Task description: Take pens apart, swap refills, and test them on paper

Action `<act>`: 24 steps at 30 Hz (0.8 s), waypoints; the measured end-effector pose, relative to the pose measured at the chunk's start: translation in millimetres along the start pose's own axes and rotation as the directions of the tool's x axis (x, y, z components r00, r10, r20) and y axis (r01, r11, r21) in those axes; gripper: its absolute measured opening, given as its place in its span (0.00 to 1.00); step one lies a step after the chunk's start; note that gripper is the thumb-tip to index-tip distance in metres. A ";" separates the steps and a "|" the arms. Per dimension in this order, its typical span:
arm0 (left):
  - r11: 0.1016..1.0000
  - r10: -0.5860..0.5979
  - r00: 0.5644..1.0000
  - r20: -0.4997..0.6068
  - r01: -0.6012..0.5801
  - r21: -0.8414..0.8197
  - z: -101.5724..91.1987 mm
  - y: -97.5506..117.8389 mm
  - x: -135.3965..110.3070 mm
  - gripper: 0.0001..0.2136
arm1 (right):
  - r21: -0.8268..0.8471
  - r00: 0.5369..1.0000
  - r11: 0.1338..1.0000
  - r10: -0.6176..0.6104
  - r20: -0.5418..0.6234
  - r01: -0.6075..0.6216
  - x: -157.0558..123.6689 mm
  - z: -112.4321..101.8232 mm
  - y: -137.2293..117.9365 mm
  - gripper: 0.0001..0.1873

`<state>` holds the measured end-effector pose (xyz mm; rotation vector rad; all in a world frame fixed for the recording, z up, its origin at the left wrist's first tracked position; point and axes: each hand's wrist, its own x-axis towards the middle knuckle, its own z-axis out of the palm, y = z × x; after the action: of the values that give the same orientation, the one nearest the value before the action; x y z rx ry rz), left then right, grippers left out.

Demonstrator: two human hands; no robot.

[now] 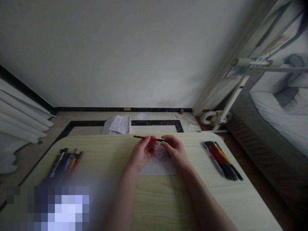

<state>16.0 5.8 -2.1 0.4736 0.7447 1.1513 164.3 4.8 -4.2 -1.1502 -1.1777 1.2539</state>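
A red and black pen [153,139] is held level above the far part of the table, one hand at each side of it. My left hand [142,153] pinches its red barrel between thumb and fingers. My right hand [177,151] has its fingers closed on the black right end. Whether that end is a separate cap, I cannot tell. Beneath both hands lies a white sheet of paper [156,169] with dark scribbled strokes, partly covered by the hands.
To the right, several red, black and yellow pens [220,160] lie in a row on the wooden table [158,199]. Another group of pens [64,162] lies at the left. Beyond the far edge, papers [119,124] sit on the floor. Pixelation hides the lower left.
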 end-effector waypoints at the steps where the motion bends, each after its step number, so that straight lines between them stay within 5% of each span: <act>1: 1.000 -0.011 1.000 -0.010 0.011 -0.029 -0.4 0.7 0.3 0.10 | -0.018 1.000 1.000 -0.010 -0.001 0.010 0.0 0.3 0.0 0.15; 24: 0.997 -0.038 0.998 -0.047 0.035 -0.065 -0.2 2.0 0.4 0.10 | -0.039 0.999 0.999 -0.032 -0.039 0.030 1.3 2.0 2.6 0.12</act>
<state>14.7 6.9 -1.0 0.3778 0.7524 1.1520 162.1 6.0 -6.7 -1.1755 -1.1902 1.1845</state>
